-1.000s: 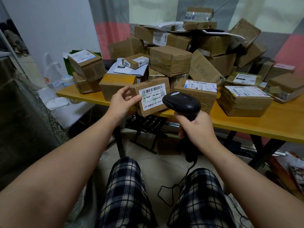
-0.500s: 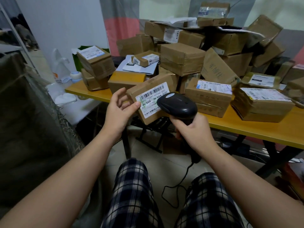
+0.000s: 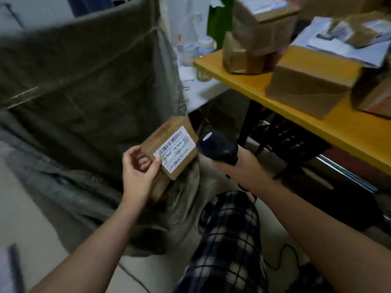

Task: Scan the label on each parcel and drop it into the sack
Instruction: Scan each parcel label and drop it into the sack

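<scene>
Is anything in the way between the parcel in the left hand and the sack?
Nothing visible. The left hand holds the parcel at the open sack; the scanner is beside it, not below.

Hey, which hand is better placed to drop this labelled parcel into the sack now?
Left, probably. The left hand grips the parcel right by the sack, on the sack's side. The right hand holds the scanner, nearer the table.
</scene>
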The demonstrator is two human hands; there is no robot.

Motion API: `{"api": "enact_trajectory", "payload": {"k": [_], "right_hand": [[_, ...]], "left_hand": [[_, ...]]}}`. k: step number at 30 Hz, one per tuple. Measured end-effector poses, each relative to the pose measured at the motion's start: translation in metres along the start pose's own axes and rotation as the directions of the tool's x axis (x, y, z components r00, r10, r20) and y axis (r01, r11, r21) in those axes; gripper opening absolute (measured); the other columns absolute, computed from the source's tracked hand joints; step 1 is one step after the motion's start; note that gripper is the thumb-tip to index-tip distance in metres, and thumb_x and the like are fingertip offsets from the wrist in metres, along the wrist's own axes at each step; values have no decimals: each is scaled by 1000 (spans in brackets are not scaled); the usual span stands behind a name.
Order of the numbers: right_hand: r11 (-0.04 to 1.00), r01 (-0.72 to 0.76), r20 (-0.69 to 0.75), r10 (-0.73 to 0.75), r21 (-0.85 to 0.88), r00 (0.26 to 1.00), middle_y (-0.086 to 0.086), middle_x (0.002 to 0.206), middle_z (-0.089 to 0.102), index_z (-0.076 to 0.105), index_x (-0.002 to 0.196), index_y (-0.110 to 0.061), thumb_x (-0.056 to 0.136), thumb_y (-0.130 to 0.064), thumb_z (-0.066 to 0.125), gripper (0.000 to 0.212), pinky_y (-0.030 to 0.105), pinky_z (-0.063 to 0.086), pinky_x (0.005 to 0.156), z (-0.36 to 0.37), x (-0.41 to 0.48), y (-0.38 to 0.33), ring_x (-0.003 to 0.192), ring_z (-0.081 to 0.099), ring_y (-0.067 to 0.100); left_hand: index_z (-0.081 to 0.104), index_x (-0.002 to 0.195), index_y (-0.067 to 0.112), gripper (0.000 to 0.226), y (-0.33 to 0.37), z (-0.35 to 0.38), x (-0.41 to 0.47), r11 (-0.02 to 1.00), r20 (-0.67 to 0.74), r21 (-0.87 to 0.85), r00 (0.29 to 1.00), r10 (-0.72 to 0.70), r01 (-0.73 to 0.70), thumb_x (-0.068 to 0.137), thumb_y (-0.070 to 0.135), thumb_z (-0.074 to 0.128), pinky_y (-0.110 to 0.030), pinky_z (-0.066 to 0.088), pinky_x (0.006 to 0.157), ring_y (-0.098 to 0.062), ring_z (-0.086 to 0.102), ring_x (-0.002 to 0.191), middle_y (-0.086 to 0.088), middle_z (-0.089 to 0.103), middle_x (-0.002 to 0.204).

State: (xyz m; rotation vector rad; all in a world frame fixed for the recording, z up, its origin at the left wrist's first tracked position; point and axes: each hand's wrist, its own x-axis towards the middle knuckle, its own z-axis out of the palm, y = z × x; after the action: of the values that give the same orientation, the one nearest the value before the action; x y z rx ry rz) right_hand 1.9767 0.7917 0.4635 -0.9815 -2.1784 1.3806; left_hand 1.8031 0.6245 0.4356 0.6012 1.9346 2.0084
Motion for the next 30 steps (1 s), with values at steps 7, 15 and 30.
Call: {"api": "enact_trajectory", "payload": {"k": [7, 15, 30], "right_hand": [[994, -100, 220, 89, 40, 971, -8, 122, 50, 58, 117, -21, 76, -20, 82, 48, 21, 42, 94, 67, 69, 34, 122, 48, 17], [979, -55, 324, 117, -195, 939, 14, 154, 28, 38, 144, -7, 77, -16, 80, 80, 28, 27, 113, 131, 103, 61, 137, 35, 30], [923, 32, 139, 23, -382, 990, 18, 128, 54, 59, 123, -5, 81, -16, 73, 46, 33, 42, 95, 152, 108, 81, 114, 54, 33]], "left_hand": [[40, 123, 26, 61, -70, -43, 41, 919, -137, 364, 985, -108, 152, 76, 22, 79, -36, 46, 102, -16, 54, 117, -7, 48, 130], [42, 130, 15, 61, -123, -70, 72, 515, -95, 835, 973, -209, 192, 80, 23, 75, -44, 39, 105, -34, 42, 122, -14, 42, 130], [38, 139, 12, 57, -173, -68, 81, 106, 114, 992, 887, -447, -74, 94, 44, 51, -42, 38, 101, -33, 38, 126, -16, 37, 140]]}}
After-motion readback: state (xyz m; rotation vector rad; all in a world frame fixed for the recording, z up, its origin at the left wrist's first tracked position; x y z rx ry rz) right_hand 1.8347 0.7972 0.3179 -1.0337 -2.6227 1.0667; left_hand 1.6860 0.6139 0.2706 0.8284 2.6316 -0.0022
